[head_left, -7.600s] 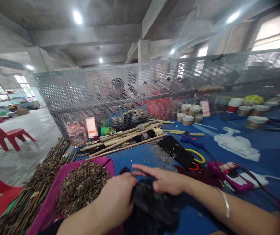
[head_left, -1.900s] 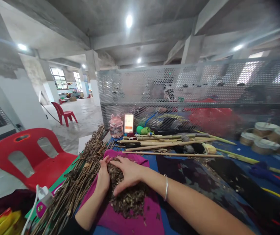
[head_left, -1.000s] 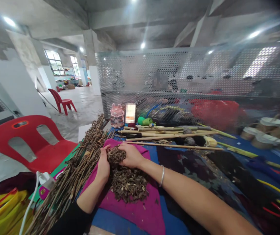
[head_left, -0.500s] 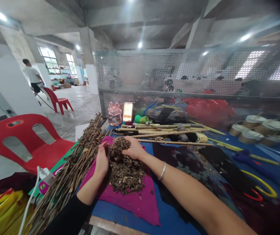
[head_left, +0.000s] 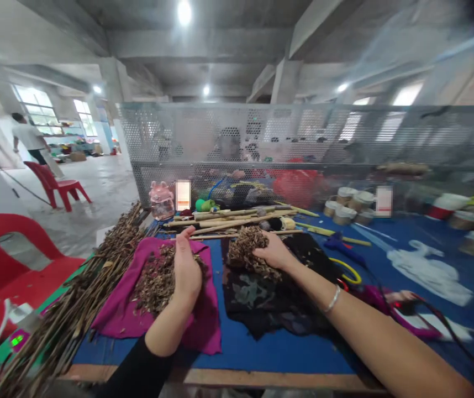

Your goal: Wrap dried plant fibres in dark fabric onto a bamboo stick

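Observation:
A magenta cloth (head_left: 115, 315) lies on the blue tabletop with a loose pile of brown dried plant bits (head_left: 154, 284) spread over it. My left hand (head_left: 187, 273) is upright at the right side of this pile, its fingers stretched out and nothing visible in its grip. To the right, my right hand (head_left: 276, 251) grasps a clump of dried plant bits (head_left: 247, 246) above a dark patterned cloth (head_left: 253, 296). Some of the clump hangs low over that cloth; whether it touches is hard to make out.
Dry stalks (head_left: 96, 276) are heaped at the left edge. Behind the cloths lie bamboo sticks (head_left: 220, 221), yarn balls (head_left: 204, 205) and a pink bottle (head_left: 161, 202), before a perforated metal screen (head_left: 204, 138). Paper cups (head_left: 345, 213) and a white plastic bag (head_left: 431, 271) are at right.
My right hand has carried a clump from the pile on the magenta cloth rightward to above the dark cloth. The left hand stays by the pile, and the view has turned right.

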The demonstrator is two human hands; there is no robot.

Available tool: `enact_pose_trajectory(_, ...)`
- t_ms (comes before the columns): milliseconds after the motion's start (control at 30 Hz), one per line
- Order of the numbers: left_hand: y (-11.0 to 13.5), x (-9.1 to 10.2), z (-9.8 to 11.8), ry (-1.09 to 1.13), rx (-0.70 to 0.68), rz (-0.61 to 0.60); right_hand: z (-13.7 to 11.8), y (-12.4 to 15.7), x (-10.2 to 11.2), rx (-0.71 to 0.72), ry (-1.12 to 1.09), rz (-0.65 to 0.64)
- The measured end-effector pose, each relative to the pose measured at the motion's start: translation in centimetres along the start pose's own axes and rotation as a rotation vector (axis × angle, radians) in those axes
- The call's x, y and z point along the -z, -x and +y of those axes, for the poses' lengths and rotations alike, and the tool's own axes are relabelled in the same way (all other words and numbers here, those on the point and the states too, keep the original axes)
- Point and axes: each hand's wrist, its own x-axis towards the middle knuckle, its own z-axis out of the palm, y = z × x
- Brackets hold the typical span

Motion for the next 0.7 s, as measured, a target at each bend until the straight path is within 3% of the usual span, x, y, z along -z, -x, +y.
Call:
enact_pose_trajectory(100, -0.3, -5.0, -1.3, -0.085, 0.006, -0.155, 2.7, 2.1, 1.1, -0.055, 0.067, 0.020)
enact_pose_trajectory(167, -1.0, -8.0, -2.6, -0.177, 0.089, -0.320, 4.0, 2.8, 0.8, -0.069, 0.078, 0.038)
enact_pose_trajectory(300, -2.2, -11.9, -5.2, -0.255, 0.193, -0.570, 4.8, 3.3, -0.3, -0.058, 0.089, 0.076)
enact_pose_trajectory(467, -1.5, -13.1, -6.9, -0.361, 0.193, -0.718, 4.8, 4.0, -1.6, -0.047, 0.250, 0.062)
enact_pose_trajectory(567, -0.8, -13.0, -7.6, -0.465, 0.102, -0.702, 5.0, 4.3, -2.2, -0.018, 0.337, 0.037)
enact_pose_trajectory(700, -0.8, -12.9, -8.8, -0.544, 0.096, -0.687, 5.1, 4.2, -2.7, -0.016, 0.348, -0.008)
